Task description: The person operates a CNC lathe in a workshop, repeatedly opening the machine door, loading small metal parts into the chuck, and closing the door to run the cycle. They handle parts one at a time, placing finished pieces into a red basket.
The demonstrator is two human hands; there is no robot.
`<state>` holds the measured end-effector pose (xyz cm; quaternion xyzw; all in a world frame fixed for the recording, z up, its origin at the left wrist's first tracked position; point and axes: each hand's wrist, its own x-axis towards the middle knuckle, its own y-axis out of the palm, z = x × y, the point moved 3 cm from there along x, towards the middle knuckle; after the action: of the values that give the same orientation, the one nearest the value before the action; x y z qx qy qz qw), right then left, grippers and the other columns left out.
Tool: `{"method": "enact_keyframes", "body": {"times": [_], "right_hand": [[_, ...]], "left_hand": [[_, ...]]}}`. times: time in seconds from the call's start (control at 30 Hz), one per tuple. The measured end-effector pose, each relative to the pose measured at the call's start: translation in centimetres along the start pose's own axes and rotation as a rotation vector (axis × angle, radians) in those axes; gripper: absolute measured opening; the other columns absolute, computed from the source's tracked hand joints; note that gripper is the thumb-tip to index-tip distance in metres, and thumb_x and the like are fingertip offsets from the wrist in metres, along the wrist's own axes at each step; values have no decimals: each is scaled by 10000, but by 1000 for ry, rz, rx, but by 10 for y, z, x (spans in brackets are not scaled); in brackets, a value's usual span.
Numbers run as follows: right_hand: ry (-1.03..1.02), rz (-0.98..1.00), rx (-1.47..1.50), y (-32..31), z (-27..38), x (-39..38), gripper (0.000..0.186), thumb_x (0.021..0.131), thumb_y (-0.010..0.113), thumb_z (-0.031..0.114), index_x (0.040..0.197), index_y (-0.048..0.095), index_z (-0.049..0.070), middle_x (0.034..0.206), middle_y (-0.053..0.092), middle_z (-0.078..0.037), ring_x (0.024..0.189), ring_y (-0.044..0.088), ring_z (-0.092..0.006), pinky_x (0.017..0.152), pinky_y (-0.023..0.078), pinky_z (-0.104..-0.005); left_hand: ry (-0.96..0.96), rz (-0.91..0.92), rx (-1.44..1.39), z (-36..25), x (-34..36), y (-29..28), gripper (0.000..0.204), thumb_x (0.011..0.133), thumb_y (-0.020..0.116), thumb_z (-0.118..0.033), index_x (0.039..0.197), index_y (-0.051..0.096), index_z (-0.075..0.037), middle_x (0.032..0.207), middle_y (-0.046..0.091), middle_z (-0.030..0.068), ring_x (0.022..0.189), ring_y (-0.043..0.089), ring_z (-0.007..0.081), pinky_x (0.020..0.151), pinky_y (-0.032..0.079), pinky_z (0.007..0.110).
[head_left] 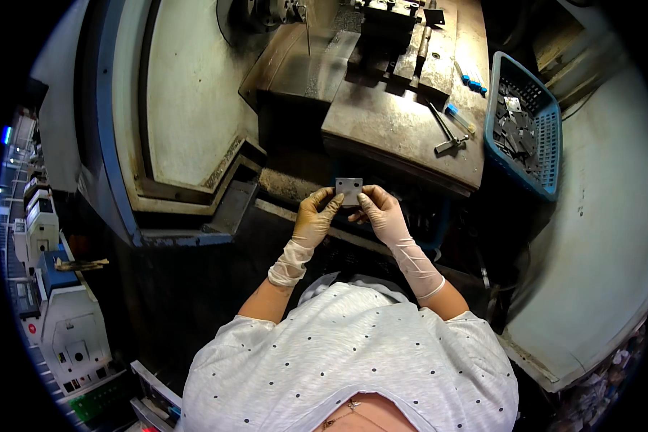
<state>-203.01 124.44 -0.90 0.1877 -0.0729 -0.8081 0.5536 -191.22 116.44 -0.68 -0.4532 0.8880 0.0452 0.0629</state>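
Observation:
A small square metal plate (349,189) with holes near its upper corners is held upright between my two hands, in front of the machine. My left hand (315,217), in a stained thin glove, pinches its left edge between thumb and fingers. On the other side my right hand (383,214), in a paler glove, grips the right edge with its thumb against the face. The plate's back and the fingertips behind it are hidden.
A worn metal machine table (381,122) lies ahead, bearing a T-shaped wrench (450,144), a clear tube with a blue cap (459,117) and blue-tipped tools (474,84). To its right, a blue plastic basket (559,137) holds many metal plates. A chuck (255,18) is at upper left.

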Motion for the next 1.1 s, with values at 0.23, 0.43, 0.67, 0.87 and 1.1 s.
{"method": "enact_keyframes", "body": {"times": [0.23,0.43,0.67,0.87,1.1], "right_hand": [[79,80,433,22,15,37,144,841,466,156,926,477,41,763,592,-81,579,560,-118,502,434,-199],[251,252,863,51,29,41,150,834,482,176,850,524,34,662,547,-26,519,486,-98,507,415,-200],[-106,-28,-169,33,95,41,245,838,488,247,955,504,32,706,510,-8,562,444,-52,485,367,-169],[-219,-86,211,42,86,57,158,826,507,192,872,498,42,691,556,-19,531,494,-71,458,405,-184],[-384,-153,9,22,96,43,241,861,425,168,1048,459,21,882,539,-53,688,512,-85,623,423,-201]], "left_hand": [[-140,136,-446,-18,45,-20,402,836,444,-359,986,541,1,863,580,45,837,508,110,782,377,235],[-242,519,-822,-43,60,-6,331,790,534,-243,1038,512,-25,884,585,55,808,567,137,696,456,240],[64,345,-175,-96,84,-25,176,758,591,-114,901,546,-21,824,570,2,729,511,59,653,426,183],[47,308,-249,-106,86,-17,151,732,625,-101,838,554,-19,756,566,3,679,494,54,596,419,183],[696,-327,313,-154,216,-45,214,740,611,-218,774,533,-22,699,598,78,580,531,154,500,430,285]]}}
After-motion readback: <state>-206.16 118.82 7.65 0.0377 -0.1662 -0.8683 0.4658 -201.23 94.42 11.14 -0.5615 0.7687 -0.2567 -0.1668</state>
